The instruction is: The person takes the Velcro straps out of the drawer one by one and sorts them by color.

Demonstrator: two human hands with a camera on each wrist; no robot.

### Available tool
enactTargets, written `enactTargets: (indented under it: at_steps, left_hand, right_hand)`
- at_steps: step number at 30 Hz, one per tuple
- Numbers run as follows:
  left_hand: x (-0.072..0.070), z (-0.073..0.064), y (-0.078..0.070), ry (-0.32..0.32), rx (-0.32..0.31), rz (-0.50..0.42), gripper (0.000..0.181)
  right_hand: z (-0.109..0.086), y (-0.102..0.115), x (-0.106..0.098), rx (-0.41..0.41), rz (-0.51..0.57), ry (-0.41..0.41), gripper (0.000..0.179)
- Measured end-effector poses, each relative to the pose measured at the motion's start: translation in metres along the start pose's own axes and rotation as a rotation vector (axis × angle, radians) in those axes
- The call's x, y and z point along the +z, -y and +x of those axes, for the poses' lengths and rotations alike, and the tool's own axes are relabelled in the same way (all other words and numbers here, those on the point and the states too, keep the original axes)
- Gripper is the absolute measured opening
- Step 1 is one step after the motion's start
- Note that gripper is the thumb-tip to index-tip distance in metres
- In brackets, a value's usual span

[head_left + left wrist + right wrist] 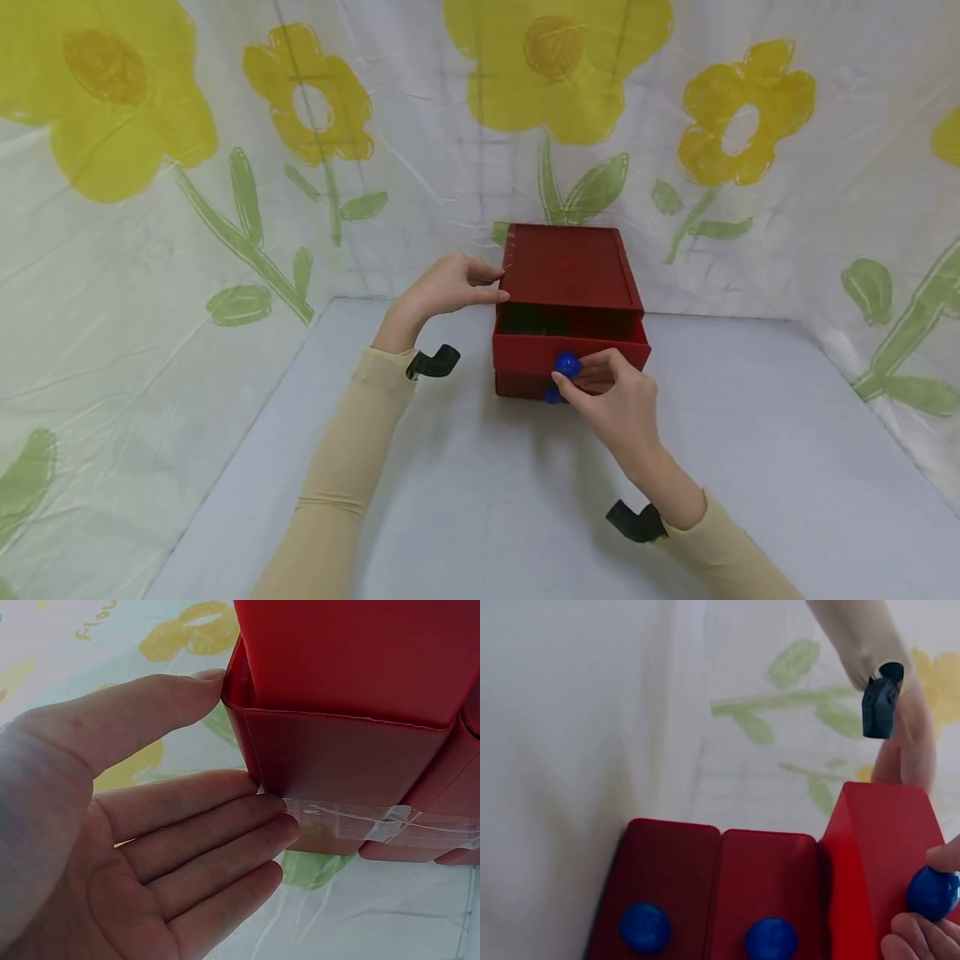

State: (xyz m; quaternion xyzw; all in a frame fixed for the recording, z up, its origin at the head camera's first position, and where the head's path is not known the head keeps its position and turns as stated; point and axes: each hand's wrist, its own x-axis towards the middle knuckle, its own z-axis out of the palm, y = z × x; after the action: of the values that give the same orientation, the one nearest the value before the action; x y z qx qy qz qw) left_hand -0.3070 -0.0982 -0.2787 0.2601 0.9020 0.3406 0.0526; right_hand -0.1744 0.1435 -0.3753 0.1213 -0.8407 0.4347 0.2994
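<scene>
A small red drawer cabinet (564,265) with round blue knobs stands at the back of the table. Its top drawer (522,353) is pulled partway out; the inside is too dark to make out. My right hand (621,404) pinches that drawer's blue knob (932,892) between thumb and fingers. At the cabinet's upper left edge, my left hand (450,287) touches the casing with the thumb (180,701) and fairly straight fingertips. In the right wrist view, the two lower drawers (769,877) are closed, their knobs (646,928) showing.
A white table (465,500) spreads out around the cabinet. Behind and beside it hangs a pale sheet (420,100) with yellow painted flowers. Clear tape (375,825) runs along the cabinet casing. A dark wrist camera (435,362) sits on each sleeve.
</scene>
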Motion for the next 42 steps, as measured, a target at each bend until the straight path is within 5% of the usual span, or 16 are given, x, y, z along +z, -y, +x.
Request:
enactTargets:
  at_steps: [42]
  left_hand:
    - [0.001,0.0,0.003,-0.009,0.004,-0.044,0.052]
  right_hand:
    - [-0.023,0.011,-0.016,-0.091,-0.104,0.027,0.034]
